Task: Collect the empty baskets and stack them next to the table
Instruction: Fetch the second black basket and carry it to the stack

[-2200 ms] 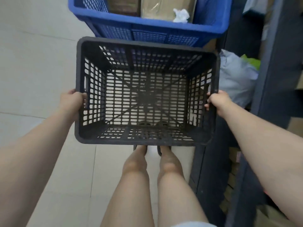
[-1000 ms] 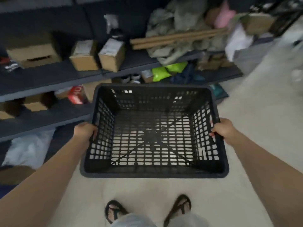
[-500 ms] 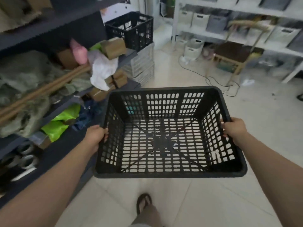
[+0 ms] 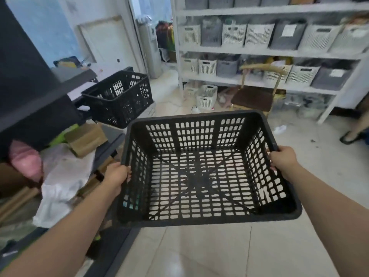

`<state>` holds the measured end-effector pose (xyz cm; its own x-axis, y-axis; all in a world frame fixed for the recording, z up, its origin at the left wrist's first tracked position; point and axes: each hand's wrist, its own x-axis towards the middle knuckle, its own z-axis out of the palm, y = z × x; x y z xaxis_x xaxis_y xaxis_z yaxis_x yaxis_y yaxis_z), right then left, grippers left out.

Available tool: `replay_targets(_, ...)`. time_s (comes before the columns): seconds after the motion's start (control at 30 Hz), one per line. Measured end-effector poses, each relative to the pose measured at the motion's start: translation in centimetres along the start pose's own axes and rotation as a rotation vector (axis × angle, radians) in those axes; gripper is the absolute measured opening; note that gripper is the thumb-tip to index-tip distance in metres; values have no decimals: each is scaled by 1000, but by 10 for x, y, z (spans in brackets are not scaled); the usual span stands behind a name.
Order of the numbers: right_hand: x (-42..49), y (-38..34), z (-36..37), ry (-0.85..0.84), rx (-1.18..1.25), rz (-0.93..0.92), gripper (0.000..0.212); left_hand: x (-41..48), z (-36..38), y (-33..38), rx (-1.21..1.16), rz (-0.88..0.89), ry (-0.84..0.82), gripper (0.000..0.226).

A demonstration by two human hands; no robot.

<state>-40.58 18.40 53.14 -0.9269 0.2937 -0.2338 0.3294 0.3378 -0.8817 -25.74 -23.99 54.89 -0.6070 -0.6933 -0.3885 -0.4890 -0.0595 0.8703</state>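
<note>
I carry an empty black lattice basket (image 4: 201, 219) level in front of me, above the tiled floor. My left hand (image 4: 117, 175) grips its left rim and my right hand (image 4: 283, 160) grips its right rim. Ahead to the left, a second black basket (image 4: 119, 96) sits on top of a stack of pale crates, past the end of the dark shelving.
Dark shelving (image 4: 34, 100) crowded with cardboard boxes, a white bag and a pink object runs along my left. White shelves (image 4: 269, 52) with pale and grey bins line the far wall, a wooden chair (image 4: 257, 94) in front. Another person's foot (image 4: 351, 134) shows at the right edge.
I have turned from the blue crate past the dark shelves toward the open room. The second black basket and white shelves are now closer. Both hands kept hold of the basket.
</note>
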Motion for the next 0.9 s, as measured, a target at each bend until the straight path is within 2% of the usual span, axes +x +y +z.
replay_targets(0.07, 43, -20, 4, 7, 20, -19, 14, 25, 28, 32, 32, 51, 1, 26)
replay_targets(0.2, 138, -63, 22, -23, 24, -71, 14, 86, 83, 86, 30, 97, 40, 18)
replay_targets(0.4, 281, -164, 83, -183, -7, -172, 13, 165, 128, 153, -86, 96, 206, 19)
replay_targets(0.63, 390, -313, 209, -390, -51, -359, 10, 247, 112, 238, -111, 133, 473, 18)
replay_targets(0.77, 426, -381, 298, -461, -11, -385, 15, 313, 90, 276, -144, 166, 666, 21)
replay_targets(0.9, 465, -443, 395, -500, 18, -402, 20, 393, 80, 311, -101, 132, 816, 10)
